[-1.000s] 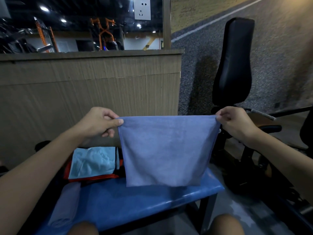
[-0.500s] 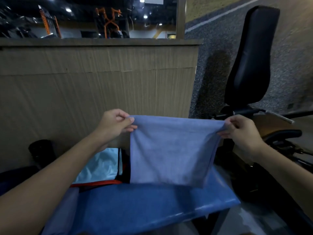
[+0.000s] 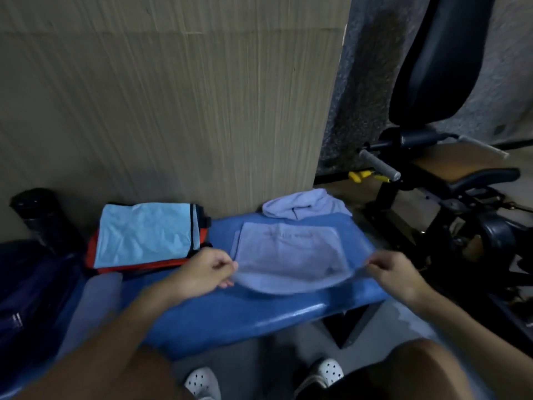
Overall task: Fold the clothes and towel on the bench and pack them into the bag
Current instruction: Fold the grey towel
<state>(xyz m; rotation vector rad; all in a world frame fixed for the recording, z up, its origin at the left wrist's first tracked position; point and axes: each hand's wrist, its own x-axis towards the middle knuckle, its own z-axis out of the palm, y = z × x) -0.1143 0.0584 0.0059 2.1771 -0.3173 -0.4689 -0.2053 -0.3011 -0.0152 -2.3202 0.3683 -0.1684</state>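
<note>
A folded lavender cloth (image 3: pixel 288 255) lies on the blue bench (image 3: pixel 245 310), its far part flat and its near edge still lifted. My left hand (image 3: pixel 204 274) pinches the near left corner. My right hand (image 3: pixel 393 274) pinches the near right corner. A crumpled lavender garment (image 3: pixel 305 204) lies behind it at the bench's far edge. Left of the cloth sits a folded stack with a light blue piece (image 3: pixel 144 232) on top of red and dark layers. A dark blue bag (image 3: pixel 26 287) stands at the far left, partly out of frame.
A rolled pale item (image 3: pixel 92 307) lies on the bench near my left forearm. A black bottle (image 3: pixel 37 217) stands by the wooden wall (image 3: pixel 173 96). Black gym equipment (image 3: pixel 438 174) with a padded seat crowds the right side. My shoes (image 3: pixel 326 370) show below the bench.
Both hands have lowered the lavender cloth from hanging in the air down onto the bench. The camera has tilted downward, bringing the crumpled garment and my shoes into view.
</note>
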